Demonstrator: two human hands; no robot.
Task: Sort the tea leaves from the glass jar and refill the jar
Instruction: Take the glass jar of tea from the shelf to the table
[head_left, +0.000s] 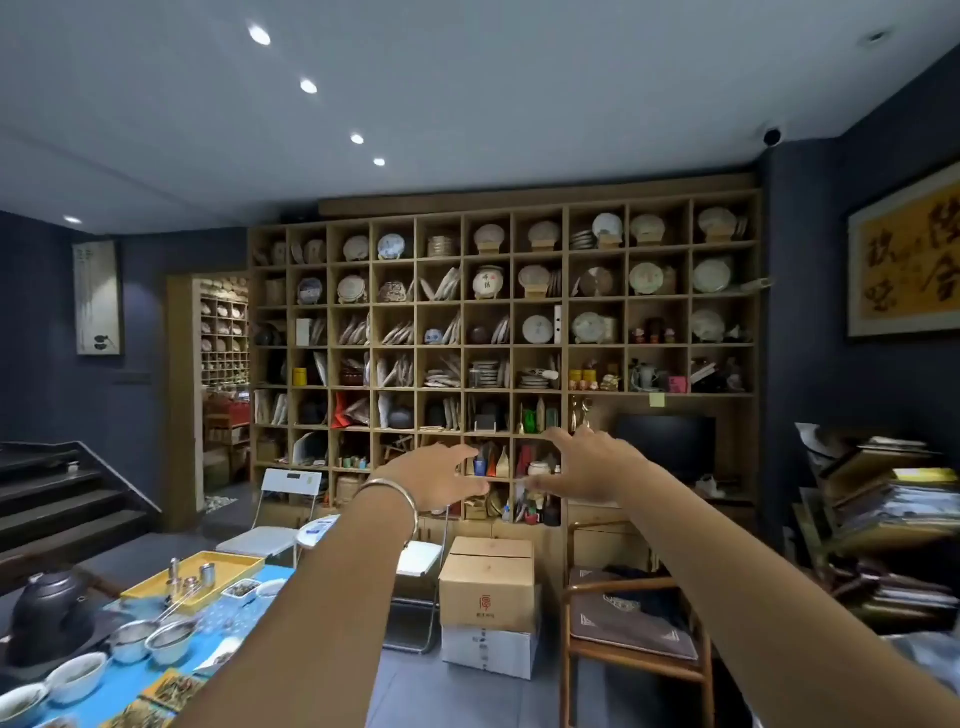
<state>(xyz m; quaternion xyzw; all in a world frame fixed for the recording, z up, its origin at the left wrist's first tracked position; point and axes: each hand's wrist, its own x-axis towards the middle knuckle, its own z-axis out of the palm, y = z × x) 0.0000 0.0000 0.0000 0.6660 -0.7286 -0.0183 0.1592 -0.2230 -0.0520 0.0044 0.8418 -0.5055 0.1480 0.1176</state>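
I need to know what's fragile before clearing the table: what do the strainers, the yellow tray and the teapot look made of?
Strainers: likely stainless steel, with a shiny silver rim and fine mesh. Yellow tray: a matte, flat-sided box shape, perhaps lacquered wood or plastic; I cannot tell which. Teapot: dark and dull with a soft sheen, probably cast iron or ceramic.
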